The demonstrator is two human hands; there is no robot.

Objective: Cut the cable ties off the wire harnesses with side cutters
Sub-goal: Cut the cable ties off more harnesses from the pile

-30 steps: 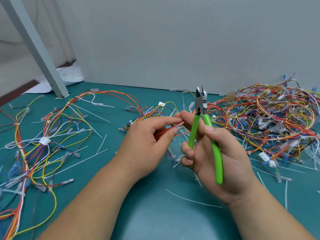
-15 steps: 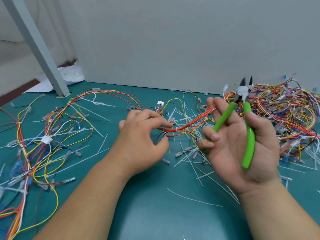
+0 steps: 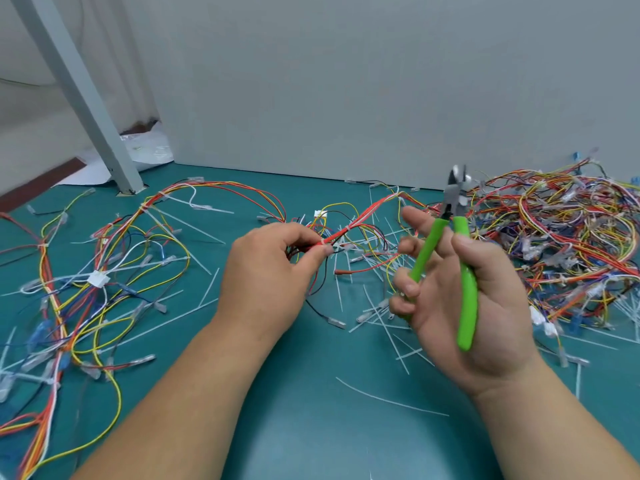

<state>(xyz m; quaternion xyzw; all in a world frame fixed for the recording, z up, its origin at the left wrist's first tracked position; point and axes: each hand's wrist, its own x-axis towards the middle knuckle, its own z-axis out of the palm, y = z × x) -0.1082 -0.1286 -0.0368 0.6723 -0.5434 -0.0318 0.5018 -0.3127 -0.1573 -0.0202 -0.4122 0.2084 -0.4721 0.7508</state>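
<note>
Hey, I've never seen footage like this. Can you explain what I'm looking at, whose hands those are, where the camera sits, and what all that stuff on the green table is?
There is no machine here. A person works with bare hands, filmed by one wide-angle camera worn on their head and looking down. The left hand pinches a red wire harness right at a white cable tie. The right hand holds side cutters with green handles, tips pointing up, clear of the wires. On the teal table lie spread-out harnesses on the left, a tangled pile of harnesses on the right, and loose white tie strips in between.
</note>
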